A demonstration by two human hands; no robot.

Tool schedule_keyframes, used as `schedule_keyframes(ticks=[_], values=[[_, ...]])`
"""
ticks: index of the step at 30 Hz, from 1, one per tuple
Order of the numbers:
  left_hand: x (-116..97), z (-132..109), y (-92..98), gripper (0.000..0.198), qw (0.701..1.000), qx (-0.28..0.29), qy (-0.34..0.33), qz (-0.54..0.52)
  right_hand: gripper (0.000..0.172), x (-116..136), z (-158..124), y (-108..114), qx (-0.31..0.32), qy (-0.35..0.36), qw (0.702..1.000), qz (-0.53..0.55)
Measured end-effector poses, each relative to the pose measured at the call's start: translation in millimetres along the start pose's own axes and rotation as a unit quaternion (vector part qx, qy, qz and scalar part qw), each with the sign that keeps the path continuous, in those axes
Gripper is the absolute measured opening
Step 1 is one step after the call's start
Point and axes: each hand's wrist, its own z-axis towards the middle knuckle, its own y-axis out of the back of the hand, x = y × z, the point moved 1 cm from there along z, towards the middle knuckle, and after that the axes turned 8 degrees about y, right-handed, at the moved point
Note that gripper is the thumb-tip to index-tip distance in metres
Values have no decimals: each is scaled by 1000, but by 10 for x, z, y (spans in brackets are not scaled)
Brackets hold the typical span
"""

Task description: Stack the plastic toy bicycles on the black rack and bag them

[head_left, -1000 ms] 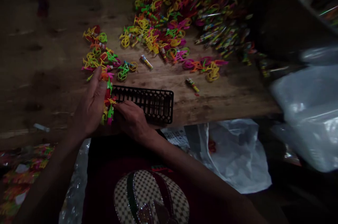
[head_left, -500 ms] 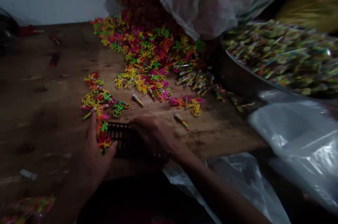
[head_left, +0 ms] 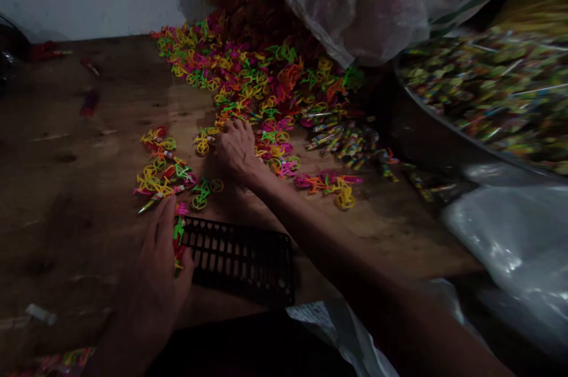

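My left hand (head_left: pixel 162 253) lies at the left end of a black slotted rack (head_left: pixel 248 258). Between its thumb and fingers is a short row of bright plastic toy bicycles (head_left: pixel 179 235). Farther forward, my right hand (head_left: pixel 236 149) reaches to the near edge of a big heap of toy bicycles (head_left: pixel 248 78), fingers curled downward. Whatever its fingertips grip is hidden under the hand. Left of it sits a small cluster of toy bicycles (head_left: pixel 160 173) with a thin yellow tube (head_left: pixel 149 204) among them. A green toy bicycle (head_left: pixel 201 193) rests behind the rack.
Small printed tubes (head_left: pixel 339 137) are piled right of the heap. A large metal basin (head_left: pixel 437 119) full of wrapped pieces stands at the right. Clear plastic bags (head_left: pixel 510 241) lie in front of it, and a white sack (head_left: pixel 355 4) hangs over the heap.
My right hand has moved from the black rack forward to the toy bicycle heap, uncovering the rack. My left hand stays by the rack's left end. Two loose tubes are now out of sight.
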Motion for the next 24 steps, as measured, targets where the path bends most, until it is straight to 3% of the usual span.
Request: schedule_keyframes(ticks=[5, 11, 16, 20, 24], values=[[51, 74, 28, 75, 1000, 7, -11, 4, 27, -131, -246, 136, -22, -28, 997, 69], [1, 129, 59, 70, 1000, 12, -24, -8, 19, -121, -998, 95, -52, 17, 977, 208], [-37, 198, 96, 80, 998, 57, 19, -11, 17, 56, -1510, -43, -83, 34, 952, 293], [-42, 248, 230, 97, 993, 108, 23, -49, 18, 129, -1696, -43, -128, 33, 941, 313], [-82, 313, 392, 76, 992, 122, 4, -26, 17, 298, -1797, 5, -196, 67, 916, 344]])
